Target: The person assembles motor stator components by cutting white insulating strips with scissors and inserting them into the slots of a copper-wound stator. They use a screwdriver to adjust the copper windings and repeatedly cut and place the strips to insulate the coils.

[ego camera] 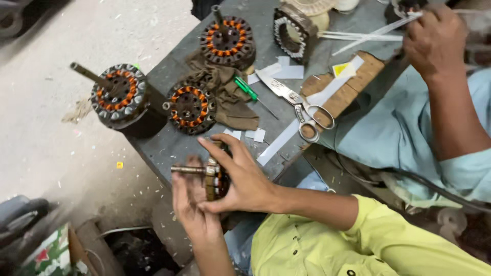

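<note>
Below the bench edge, left hand (192,204) cradles a motor stator (215,179) from beneath; right hand (240,179) clasps its side, shaft pointing left, steadied.

A small motor-repair workshop, seen from above: wound stators with orange-insulated copper coils (228,41) sit about a scuffed grey counter (169,145) among a green-handled screwdriver (246,88), scissors (299,105), a greasy brown rag (227,99) and cut slips of white insulating paper (286,71). Another stator on its shaft (118,94) stands at the counter's edge above a dusty concrete floor (61,148) littered with scraps.
</note>
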Tool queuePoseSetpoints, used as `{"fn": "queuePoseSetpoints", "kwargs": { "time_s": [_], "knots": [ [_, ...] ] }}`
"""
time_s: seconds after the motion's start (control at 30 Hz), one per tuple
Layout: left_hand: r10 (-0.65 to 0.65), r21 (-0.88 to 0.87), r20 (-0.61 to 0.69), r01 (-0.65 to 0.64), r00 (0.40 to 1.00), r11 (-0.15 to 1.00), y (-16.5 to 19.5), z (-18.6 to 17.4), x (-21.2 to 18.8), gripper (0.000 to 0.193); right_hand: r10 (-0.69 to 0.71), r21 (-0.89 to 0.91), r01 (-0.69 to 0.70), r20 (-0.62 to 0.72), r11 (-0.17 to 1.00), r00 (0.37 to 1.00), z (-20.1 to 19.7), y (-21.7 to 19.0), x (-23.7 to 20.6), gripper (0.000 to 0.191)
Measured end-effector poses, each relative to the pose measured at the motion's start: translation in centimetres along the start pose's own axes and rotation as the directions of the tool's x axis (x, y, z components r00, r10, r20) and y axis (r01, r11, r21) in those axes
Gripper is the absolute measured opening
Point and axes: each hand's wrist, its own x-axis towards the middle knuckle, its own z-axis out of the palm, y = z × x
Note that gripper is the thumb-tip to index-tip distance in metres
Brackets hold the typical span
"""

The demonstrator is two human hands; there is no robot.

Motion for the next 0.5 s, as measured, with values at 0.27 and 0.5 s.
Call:
{"fn": "queuePoseSetpoints", "kwargs": {
  "time_s": [0.27, 0.5],
  "knots": [
    [0.337, 0.364, 0.228, -0.401, 0.913, 0.841, 0.5, 1.5, -0.8, 0.059, 0.076, -0.199, -0.054, 0.103, 0.979, 0.992, -1.9, -1.5, 3.2, 0.109],
    [0.431, 0.494, 0.095, -0.418, 0.897, 0.762, -2.1, 0.5, 1.1, 0.05, -0.211, 0.345, 0.292, -0.253, 0.892, 0.944, -12.1, -4.8, 2.2, 0.058]
  ]
}}
